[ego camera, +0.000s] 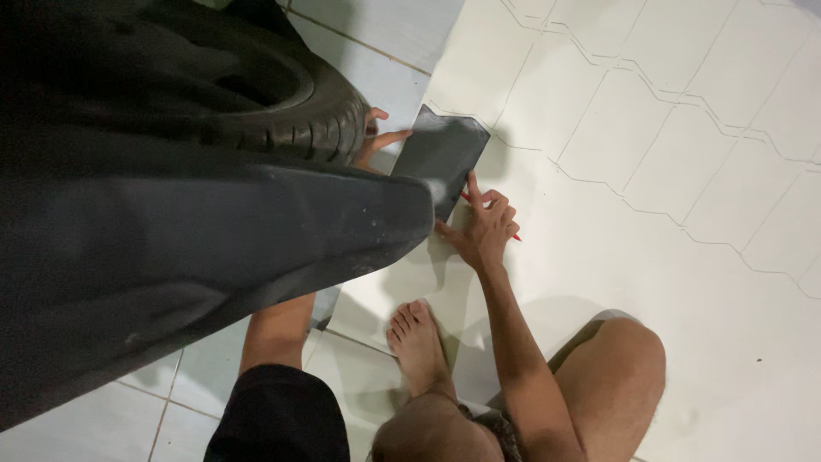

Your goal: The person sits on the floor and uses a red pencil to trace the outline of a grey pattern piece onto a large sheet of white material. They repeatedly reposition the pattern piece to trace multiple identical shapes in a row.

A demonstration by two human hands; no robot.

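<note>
Template (440, 154) between hands | left hand (376, 137) steadies its edge | right hand (481, 227) grips red pen (516, 236)

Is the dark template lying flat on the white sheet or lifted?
Flat: the dark template lies on the white sheet, held by the left hand.

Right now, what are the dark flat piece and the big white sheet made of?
The dark flat piece looks like matte grey plastic or stiff rubber: smooth, dull sheen. The white sheet looks like thin card or foam board, matte, with traced outlines. Neither is certain.
</note>
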